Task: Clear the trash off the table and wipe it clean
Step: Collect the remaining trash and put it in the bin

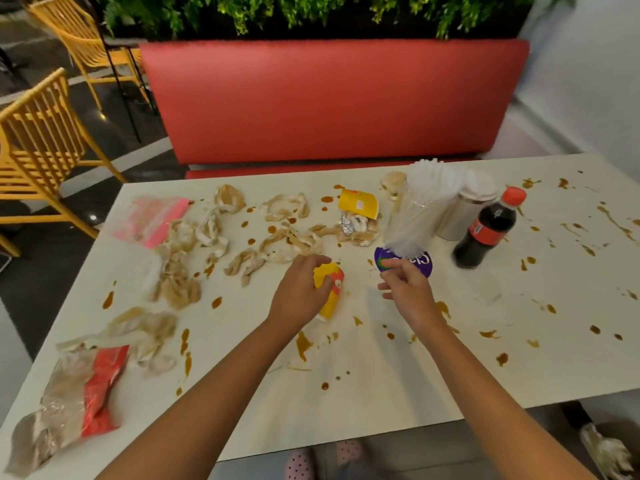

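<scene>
My left hand (pixel 300 289) is closed around a yellow paper cup (pixel 330 292) lying on its side near the middle of the white table (pixel 381 375). My right hand (pixel 405 287) pinches the near edge of a purple wrapper (pixel 420 263) just right of the cup. Crumpled stained napkins (pixel 214 233) lie scattered over the left half. A yellow wrapper (pixel 358 203) and a foil ball (pixel 346 223) rest further back. Brown sauce spots (pixel 304 344) cover the tabletop.
A clear holder of white straws (pixel 420 209), a lidded cup (pixel 467 209) and a cola bottle (pixel 486 228) stand at the back right. Plastic bags (pixel 152 220) and a red-and-clear bag (pixel 79 393) lie at the left. A red bench (pixel 329 98) and yellow chairs (pixel 38 140) surround the table.
</scene>
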